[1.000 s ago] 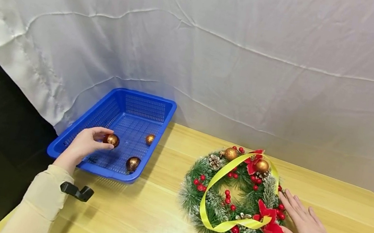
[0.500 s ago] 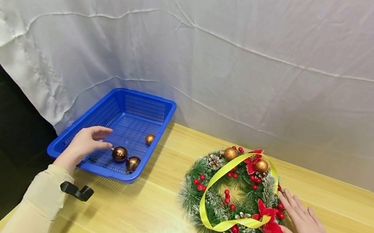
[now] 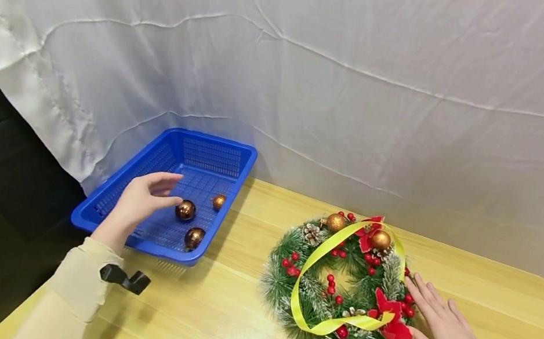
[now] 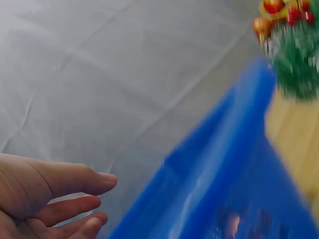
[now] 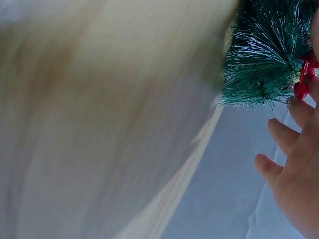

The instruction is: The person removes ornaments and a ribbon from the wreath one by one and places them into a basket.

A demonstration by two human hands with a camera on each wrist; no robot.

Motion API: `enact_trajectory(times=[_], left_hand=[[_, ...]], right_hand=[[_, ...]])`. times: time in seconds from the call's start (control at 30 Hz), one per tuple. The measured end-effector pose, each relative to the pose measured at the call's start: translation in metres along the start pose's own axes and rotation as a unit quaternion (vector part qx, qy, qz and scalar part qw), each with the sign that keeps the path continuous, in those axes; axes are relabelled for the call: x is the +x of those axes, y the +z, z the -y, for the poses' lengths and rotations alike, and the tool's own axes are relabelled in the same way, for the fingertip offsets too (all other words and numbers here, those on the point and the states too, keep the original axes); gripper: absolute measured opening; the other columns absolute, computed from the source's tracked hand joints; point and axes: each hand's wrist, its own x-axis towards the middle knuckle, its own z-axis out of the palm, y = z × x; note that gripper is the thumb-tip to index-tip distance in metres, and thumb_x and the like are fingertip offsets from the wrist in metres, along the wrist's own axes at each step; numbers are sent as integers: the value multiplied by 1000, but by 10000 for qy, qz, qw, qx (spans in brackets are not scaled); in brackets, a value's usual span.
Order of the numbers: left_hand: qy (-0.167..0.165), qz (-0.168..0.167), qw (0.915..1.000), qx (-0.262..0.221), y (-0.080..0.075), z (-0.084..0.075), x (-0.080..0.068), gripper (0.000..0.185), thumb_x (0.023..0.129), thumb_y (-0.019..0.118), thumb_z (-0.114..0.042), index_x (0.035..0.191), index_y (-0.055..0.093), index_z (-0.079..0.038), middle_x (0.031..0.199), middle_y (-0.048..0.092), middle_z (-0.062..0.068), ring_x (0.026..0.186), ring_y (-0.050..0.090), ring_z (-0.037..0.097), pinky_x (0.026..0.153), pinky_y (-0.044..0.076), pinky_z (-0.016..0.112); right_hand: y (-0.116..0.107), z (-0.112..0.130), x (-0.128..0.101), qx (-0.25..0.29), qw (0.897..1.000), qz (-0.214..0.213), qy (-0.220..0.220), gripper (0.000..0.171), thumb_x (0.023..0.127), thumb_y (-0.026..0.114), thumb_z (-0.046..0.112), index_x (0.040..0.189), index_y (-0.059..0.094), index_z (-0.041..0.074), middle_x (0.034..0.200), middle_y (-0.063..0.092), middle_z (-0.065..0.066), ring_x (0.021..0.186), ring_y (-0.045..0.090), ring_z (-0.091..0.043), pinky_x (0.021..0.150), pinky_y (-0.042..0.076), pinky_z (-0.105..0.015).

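Your left hand (image 3: 143, 200) hovers over the blue basket (image 3: 212, 146), fingers loosely spread and holding nothing; the nearest bauble (image 3: 185, 210) lies just beyond your fingertips. Your right hand (image 3: 448, 333) rests flat, fingers straight, against the wreath (image 3: 338, 291).

We saw a blue basket (image 3: 115, 193) with a fine grid pattern, holding three shiny copper-brown balls (image 3: 185, 210). The wreath (image 3: 337, 296) was dark green with white-tipped needles, red berries, red flowers, gold balls and a yellow ribbon (image 3: 313, 260). The table (image 3: 495, 296) was pale yellow wood grain, the backdrop (image 3: 318, 71) white.
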Motion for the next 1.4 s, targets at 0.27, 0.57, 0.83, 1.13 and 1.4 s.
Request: enact_trajectory(times=[0.27,0.57,0.83,1.13,1.4], left_hand=[[755,208,9940,-759,60,-62,6,47,83,75,-8,127,61,-7,128,58,15,115,56,31,99,45,43],[1081,864,9720,-1897,155,-91,14,51,78,77,-6,126,60,-5,125,60,12,115,57,25,99,45,31],[1247,1323,9613,-2068,204,-93,43,49,81,75,-4,127,58,-1,126,59,15,116,56,28,98,45,31],[1048,1927,9601,-1732,237,-95,62,46,83,75,-11,127,61,-9,130,59,9,120,54,27,98,44,28],[1038,2108,9625,-1356,254,-94,69,47,83,75,-10,128,61,-9,127,60,9,116,56,21,97,46,30]], right_hand=[[1,-2,-2,-123,9999,-90,-39,84,89,66,33,154,16,14,159,5,-4,141,0,-16,111,-14,-30],[2,0,-2,-3,10000,-30,61,84,89,66,33,154,17,15,159,5,-3,141,-2,-13,111,-14,-30],[0,3,1,67,10000,-22,26,80,90,64,34,154,19,15,159,9,-5,141,2,-16,111,-13,-28],[-4,6,2,171,9997,68,134,81,90,64,36,154,18,17,159,8,-4,142,7,-23,111,-13,-30],[-7,7,1,110,9999,11,122,81,89,66,36,154,20,17,159,9,-3,142,8,-22,111,-14,-28]])
